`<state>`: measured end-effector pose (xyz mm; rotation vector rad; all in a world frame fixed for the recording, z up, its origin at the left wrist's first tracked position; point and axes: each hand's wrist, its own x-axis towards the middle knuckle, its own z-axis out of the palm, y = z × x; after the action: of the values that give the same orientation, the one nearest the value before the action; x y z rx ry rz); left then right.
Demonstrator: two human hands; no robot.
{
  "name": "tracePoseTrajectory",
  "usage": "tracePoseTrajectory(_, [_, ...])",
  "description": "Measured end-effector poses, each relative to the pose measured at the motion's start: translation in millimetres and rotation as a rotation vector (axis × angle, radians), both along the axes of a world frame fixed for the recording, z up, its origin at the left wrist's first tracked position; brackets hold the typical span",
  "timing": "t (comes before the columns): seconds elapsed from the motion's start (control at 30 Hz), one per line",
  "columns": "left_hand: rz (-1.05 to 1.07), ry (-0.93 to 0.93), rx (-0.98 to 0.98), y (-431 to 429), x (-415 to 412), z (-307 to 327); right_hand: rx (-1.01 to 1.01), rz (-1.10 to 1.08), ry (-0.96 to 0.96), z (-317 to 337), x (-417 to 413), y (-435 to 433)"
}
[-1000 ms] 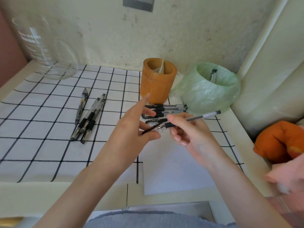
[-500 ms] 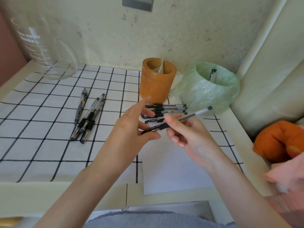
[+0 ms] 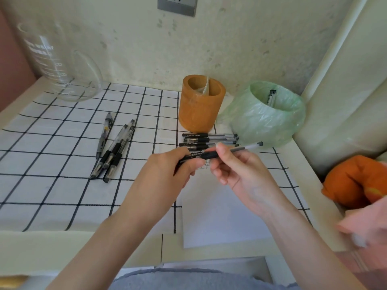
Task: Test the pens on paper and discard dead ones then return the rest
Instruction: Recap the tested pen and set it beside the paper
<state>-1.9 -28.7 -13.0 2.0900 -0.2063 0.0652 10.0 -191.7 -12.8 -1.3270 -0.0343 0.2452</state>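
Our right hand (image 3: 240,176) pinches the pen (image 3: 240,148) at its dark grip between thumb and fingertips, and our left hand (image 3: 167,172) curls round the black front end, holding it level just above the top of the paper (image 3: 219,222). Whether the cap is on or off we cannot tell, as the left fingers cover it. If the two hands pull or push off-line, the tip may jab a finger, or the pen may slip and drop into the row of pens (image 3: 209,140) just beyond, where we judge it would be lost among the others. A second risk is sorting: the orange holder (image 3: 201,105) and the green-lined bin (image 3: 266,120) stand side by side, so a working pen could easily go in the wrong one.
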Motion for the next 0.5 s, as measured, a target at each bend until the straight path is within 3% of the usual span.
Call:
tracePoseTrajectory(0.13, [-0.007,0.041,-0.106,-4.1,-1.4,5.7,0.045,-0.035,0.049,-0.6,1.7,12.1])
tracePoseTrajectory(0.23, [0.044,0.169,-0.461,-5.5,-0.8,11.3,0.173,-0.196,0.148,0.5,11.9,13.3])
tracePoseTrajectory(0.37, [-0.016,0.203,-0.889,3.0,2.1,24.2,0.309,-0.365,0.252,-1.8,24.3,1.5])
tracePoseTrajectory(0.5, [-0.096,0.147,-0.89,8.8,-0.4,22.3,0.273,-0.345,0.307,-10.7,31.4,0.1])
